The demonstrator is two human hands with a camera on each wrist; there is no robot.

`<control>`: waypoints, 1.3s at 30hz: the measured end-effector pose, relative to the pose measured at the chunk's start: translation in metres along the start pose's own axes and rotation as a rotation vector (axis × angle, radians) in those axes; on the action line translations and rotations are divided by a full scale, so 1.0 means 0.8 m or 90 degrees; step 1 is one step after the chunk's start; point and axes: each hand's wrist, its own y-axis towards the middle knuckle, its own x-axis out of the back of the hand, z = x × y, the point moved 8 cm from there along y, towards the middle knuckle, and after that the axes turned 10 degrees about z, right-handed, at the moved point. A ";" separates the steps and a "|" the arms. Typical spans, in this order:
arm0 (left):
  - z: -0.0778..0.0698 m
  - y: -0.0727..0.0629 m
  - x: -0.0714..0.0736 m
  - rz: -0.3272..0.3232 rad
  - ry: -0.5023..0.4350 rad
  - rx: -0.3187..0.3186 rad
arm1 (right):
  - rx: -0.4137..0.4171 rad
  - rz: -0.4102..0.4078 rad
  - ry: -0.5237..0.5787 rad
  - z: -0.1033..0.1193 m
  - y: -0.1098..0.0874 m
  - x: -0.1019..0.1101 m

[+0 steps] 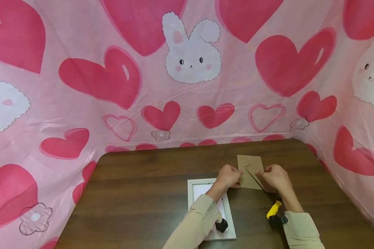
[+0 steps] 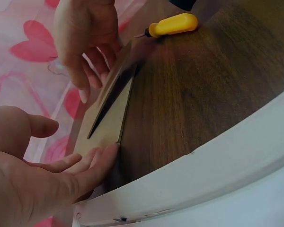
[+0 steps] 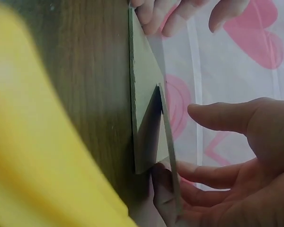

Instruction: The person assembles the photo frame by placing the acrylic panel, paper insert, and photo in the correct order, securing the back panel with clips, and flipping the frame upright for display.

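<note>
A brown picture frame backing board (image 1: pixel 247 181) is near the table's middle right, its hinged stand flap (image 3: pixel 167 123) lifted at an angle from its face. At the board's left edge is my left hand (image 1: pixel 229 177); its fingers (image 2: pixel 102 163) touch the corner, while the thumb is apart in the left wrist view. My right hand (image 1: pixel 275 177) is at the flap's right end, fingers (image 3: pixel 213 175) curled round it and thumb raised clear. A white picture frame (image 1: pixel 190 193) lies beside the board, partly hidden by my left forearm.
A yellow-handled screwdriver (image 1: pixel 274 209) lies on the brown wooden table (image 1: pixel 137 200), close to my right wrist. Behind the table hangs a pink cloth (image 1: pixel 187 93) with hearts and rabbits. Dark wrist cameras are strapped at both sleeves.
</note>
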 end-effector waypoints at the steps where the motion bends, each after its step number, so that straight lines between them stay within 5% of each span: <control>1: 0.000 -0.001 0.000 0.001 -0.002 0.002 | -0.003 0.000 0.002 0.000 0.000 -0.001; 12: -0.001 -0.003 -0.003 0.002 -0.003 0.005 | -0.014 0.009 0.026 -0.002 0.000 -0.009; 22: 0.001 -0.007 -0.002 -0.032 0.064 0.017 | 0.009 -0.022 0.037 0.006 -0.002 0.004; 39: -0.023 -0.017 0.026 -0.062 0.145 -0.054 | 0.063 -0.046 0.050 0.042 -0.022 0.016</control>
